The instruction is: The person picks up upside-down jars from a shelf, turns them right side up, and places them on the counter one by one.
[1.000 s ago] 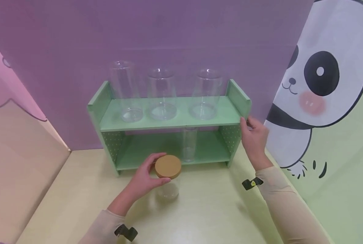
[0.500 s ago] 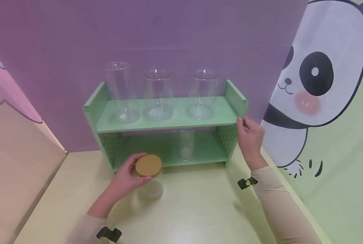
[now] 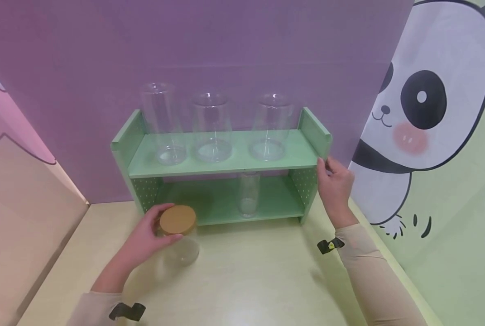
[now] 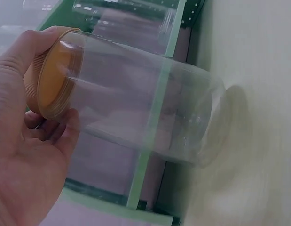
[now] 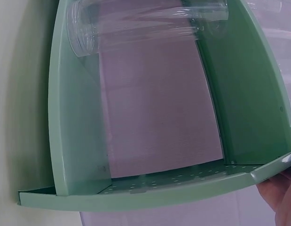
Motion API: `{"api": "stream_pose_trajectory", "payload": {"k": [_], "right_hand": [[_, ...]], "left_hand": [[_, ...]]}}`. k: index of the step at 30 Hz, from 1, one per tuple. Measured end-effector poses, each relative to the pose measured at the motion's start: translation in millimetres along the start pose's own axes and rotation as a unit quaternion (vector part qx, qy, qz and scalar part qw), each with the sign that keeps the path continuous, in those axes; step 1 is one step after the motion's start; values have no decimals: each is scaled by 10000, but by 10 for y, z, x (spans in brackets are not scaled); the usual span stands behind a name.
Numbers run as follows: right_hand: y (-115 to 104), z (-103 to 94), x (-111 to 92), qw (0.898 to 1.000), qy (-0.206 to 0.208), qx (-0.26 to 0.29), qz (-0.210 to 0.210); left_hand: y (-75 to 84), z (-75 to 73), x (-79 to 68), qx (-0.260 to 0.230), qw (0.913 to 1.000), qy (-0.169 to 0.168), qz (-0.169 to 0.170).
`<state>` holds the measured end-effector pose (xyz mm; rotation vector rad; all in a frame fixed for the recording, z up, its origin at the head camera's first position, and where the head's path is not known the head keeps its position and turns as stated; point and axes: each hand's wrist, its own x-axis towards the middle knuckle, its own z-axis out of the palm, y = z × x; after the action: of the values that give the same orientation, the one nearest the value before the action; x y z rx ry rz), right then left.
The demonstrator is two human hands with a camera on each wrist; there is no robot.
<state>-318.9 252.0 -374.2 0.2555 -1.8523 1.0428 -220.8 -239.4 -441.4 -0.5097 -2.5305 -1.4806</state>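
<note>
My left hand (image 3: 144,237) grips a clear jar (image 4: 136,94) by its tan, wood-coloured lid (image 3: 178,220), thumb and fingers on either side of the rim. The jar stands upright in front of the shelf's lower left part, its base close over the table. At the right side panel of the green two-tier shelf (image 3: 226,170), my right hand (image 3: 335,190) pinches the front edge, just below the upper board. In the right wrist view only a few fingers (image 5: 277,190) of that hand show beside the panel.
On the upper board stand three clear lidless jars: a tall one (image 3: 165,127) at left, then a middle jar (image 3: 212,129) and a right jar (image 3: 270,129). A slim clear jar (image 3: 249,194) is on the lower board. A purple wall (image 3: 242,45) rises behind.
My left hand has moved leftward with the lidded jar, from in front of the shelf's middle to its left part. The right hand stays on the side panel. The head view has shifted slightly.
</note>
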Motion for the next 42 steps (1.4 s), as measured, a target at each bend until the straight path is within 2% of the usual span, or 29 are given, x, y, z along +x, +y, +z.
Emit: {"api": "stream_pose_trajectory", "payload": {"k": [9,19,34,42], "right_hand": [[-22,3,-1,10000,-29,-29,2],[-18,-2,-5,10000,-1,-47,0],[-9,21,-1,10000,19,-82,45],[4,26,-5,9999,68,-56,108]], "left_hand": [[-77,-150,-51,169,9999,11,18],[-148,-168,-72,18,10000,60,50],[-244,-193,-90,6,9999,25,-158],[-306,-191,-103,132,9998,134,-46]]}}
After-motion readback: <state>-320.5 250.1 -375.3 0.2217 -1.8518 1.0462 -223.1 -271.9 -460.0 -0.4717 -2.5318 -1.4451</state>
